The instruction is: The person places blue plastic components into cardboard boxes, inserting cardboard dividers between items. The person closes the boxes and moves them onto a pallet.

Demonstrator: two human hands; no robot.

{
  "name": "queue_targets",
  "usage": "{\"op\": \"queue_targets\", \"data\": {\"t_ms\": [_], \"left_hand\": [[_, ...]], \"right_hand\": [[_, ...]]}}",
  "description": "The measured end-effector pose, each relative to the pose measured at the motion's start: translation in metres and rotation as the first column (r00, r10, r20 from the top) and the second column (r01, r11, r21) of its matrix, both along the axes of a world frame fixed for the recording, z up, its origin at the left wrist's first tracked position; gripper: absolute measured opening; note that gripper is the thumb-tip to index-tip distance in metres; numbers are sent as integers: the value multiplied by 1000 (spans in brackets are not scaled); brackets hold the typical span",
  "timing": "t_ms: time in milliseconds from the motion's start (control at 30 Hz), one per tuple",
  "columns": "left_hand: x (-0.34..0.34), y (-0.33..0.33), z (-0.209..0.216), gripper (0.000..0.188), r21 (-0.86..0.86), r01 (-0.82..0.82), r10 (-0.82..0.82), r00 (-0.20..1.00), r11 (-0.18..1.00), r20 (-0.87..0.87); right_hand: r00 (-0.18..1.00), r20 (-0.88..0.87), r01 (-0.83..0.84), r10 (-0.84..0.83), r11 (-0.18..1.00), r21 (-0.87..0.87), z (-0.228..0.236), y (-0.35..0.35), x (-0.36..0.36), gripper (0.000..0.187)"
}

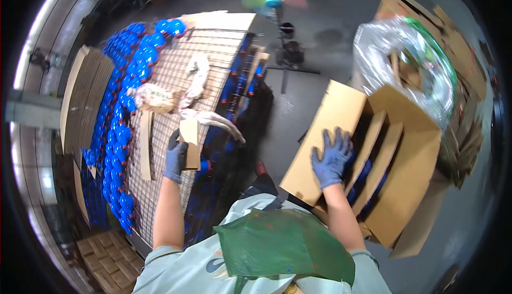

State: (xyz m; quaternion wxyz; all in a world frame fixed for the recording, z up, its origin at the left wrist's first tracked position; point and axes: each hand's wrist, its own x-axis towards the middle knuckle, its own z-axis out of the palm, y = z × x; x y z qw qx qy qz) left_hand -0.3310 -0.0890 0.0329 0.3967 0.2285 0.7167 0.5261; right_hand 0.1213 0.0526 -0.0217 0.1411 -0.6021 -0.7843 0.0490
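My left hand (pixel 175 158), in a blue-grey work glove, is closed on a small stack of cardboard strips (pixel 190 137) above the wire mesh rack (pixel 169 179). My right hand (pixel 332 159), gloved alike, lies with its fingers spread over the left flap of an open cardboard box (pixel 408 174). Two upright cardboard dividers (pixel 382 152) split the box lengthwise. Between them show dark blue pieces, partly hidden by the hand and dividers. Another cardboard strip (pixel 145 147) lies on the mesh, left of my left hand.
Rows of shiny blue round pieces (pixel 118 150) cover the rack's left side. A whitish cloth-like bundle (pixel 198 75) and a printed bag (pixel 154 98) lie mid-rack. A clear plastic bag (pixel 373 46) stands beyond the box. A fan (pixel 274 3) spins at the back. Flat cardboard (pixel 85 99) is stacked at left.
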Motion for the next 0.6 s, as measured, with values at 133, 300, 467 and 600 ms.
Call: {"op": "queue_targets", "data": {"t_ms": [133, 300, 467, 600], "left_hand": [[-157, -11, -18, 71, -145, -233, 200, 957, 962, -212], [-356, 28, -57, 62, 86, -642, 648, 754, 761, -109], [-391, 35, -61, 38, -33, -536, 530, 841, 844, -113], [-371, -11, -21, 16, 150, -565, 519, 814, 811, 259]], "right_hand": [[998, 56, 25, -26, 1000, 6, 0, 2, -3, 57], [996, 94, 2, -6, 999, 40, -7, 3, -5, 60], [988, 151, -20, 14, 999, 39, -9, 7, -14, 60], [987, 157, -21, 16, 999, 30, -13, 8, -17, 59]]}}
